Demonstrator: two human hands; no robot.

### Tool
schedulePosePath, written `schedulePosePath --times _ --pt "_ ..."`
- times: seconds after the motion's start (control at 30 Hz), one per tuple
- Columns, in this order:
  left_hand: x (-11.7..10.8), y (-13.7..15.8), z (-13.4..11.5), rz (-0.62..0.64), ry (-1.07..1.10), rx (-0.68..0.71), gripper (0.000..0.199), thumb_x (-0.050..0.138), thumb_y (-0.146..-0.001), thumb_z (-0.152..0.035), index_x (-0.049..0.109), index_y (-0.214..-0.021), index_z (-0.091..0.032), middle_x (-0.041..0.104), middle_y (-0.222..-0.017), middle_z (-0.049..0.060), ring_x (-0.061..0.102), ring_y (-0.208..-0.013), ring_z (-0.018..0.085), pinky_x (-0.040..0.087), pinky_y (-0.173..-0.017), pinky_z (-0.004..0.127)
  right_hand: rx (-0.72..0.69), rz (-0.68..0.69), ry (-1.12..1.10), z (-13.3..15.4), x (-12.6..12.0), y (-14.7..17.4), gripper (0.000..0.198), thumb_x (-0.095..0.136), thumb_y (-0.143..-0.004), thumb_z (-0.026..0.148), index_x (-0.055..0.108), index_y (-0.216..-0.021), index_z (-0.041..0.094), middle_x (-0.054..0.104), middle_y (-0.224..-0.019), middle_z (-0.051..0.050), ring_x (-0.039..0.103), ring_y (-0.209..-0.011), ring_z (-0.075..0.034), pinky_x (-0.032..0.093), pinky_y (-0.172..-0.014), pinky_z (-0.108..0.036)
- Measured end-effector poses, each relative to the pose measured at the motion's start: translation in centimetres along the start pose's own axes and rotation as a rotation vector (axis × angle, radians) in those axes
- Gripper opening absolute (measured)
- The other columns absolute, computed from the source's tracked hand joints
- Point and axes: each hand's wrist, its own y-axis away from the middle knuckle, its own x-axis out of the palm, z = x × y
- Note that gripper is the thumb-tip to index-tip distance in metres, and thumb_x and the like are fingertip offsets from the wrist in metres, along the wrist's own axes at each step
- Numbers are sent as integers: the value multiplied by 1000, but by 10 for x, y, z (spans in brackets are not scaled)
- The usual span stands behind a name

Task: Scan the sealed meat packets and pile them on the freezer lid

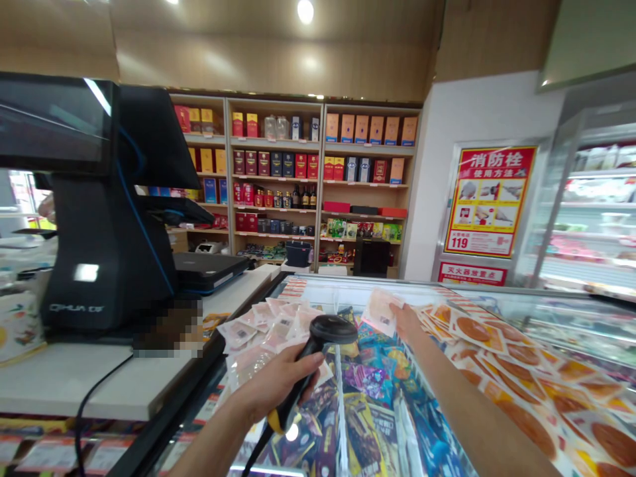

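Observation:
My left hand (281,381) is wrapped round the handle of a black barcode scanner (328,329), whose head points away to the right and whose cable runs down toward me. Farther off, my right hand (406,323) grips the edge of a pale, clear plastic packet (381,310). Several similar packets (271,324) lie in a loose pile on the freezer glass, just beyond the scanner and to its left. On the right, many white packets with round brown food in them (517,377) are spread over the glass, beside my right forearm.
A chest freezer holding colourful wrapped ice creams (368,377) lies under both arms. To the left, a white counter (114,381) carries a black cash register (106,225). Shelves of boxed bottles (275,165) stand at the back, and a red fire-hydrant sign (491,201) hangs on the wall.

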Motion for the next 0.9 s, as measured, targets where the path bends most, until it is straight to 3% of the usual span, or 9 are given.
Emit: schedulePosePath --times 0.47,0.9 --pt "3 -2 -4 57 14 20 29 51 -69 -44 42 -64 -17 45 -50 -6 39 -41 5 29 -45 21 -3 -46 -10 1 3 1 15 51 -60 15 48 -73 22 61 -62 2 60 -63 -17 50 -58 -31" --pt "-8 -4 8 79 51 39 26 50 -72 -41 44 -69 -16 46 -53 -5 40 -41 4 30 -45 20 -32 -22 -6 -11 3 -8 15 50 -62 13 48 -75 20 60 -59 3 60 -62 -16 49 -62 -35"
